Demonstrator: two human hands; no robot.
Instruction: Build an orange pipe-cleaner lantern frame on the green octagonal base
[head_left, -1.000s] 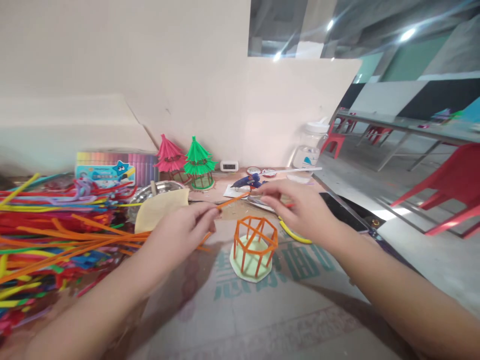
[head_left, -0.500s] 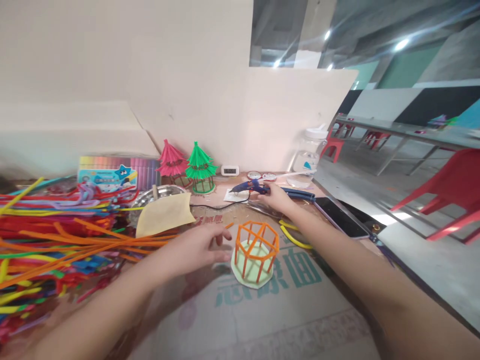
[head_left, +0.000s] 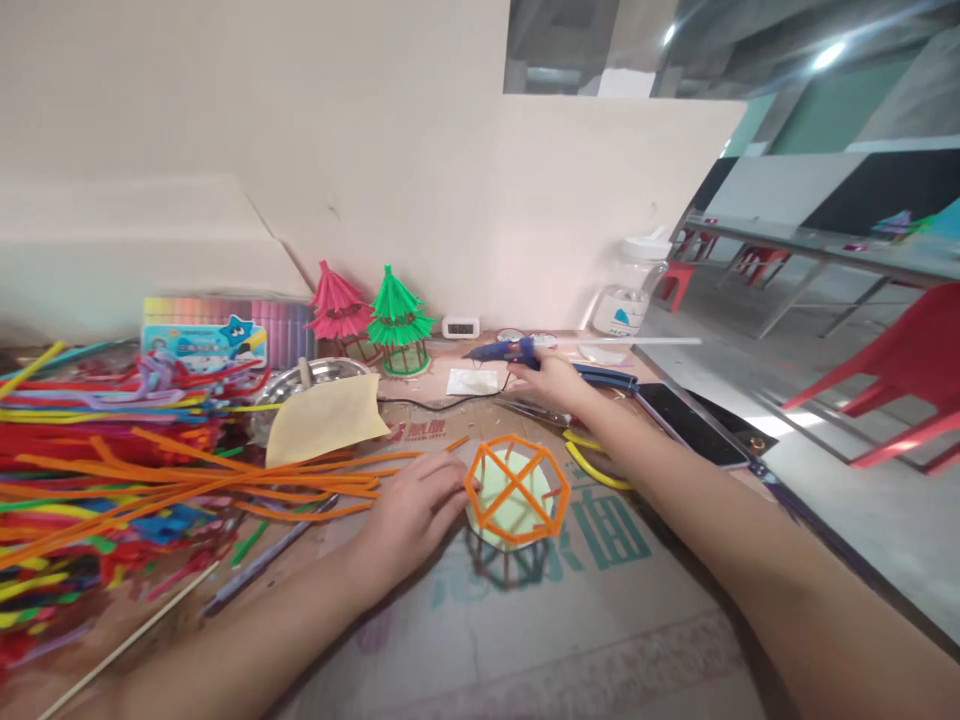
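An orange octagonal frame [head_left: 516, 482] with a crossed top stands on thin posts over a pale green base [head_left: 504, 505]. The fingers of my left hand [head_left: 420, 510] are closed on its left side, and it leans toward me. Farther back, my right hand [head_left: 546, 378] grips a blue glue gun [head_left: 504, 352], its nozzle pointing left and raised off the table. A glue stick sticks out behind it to the right. Below the gun lies a small white pad [head_left: 472, 382].
Orange pipe cleaners [head_left: 187, 480] and many coloured ones cover the left. Behind are a metal bowl [head_left: 330, 370], yellow paper [head_left: 326, 420], pink [head_left: 337, 305] and green [head_left: 399, 318] towers and a clock [head_left: 460, 328]. At right are a bottle [head_left: 626, 290] and phone [head_left: 694, 425].
My left hand has moved right and taken hold of the orange frame, which is now tilted toward me. My right hand has lifted the glue gun off the pad.
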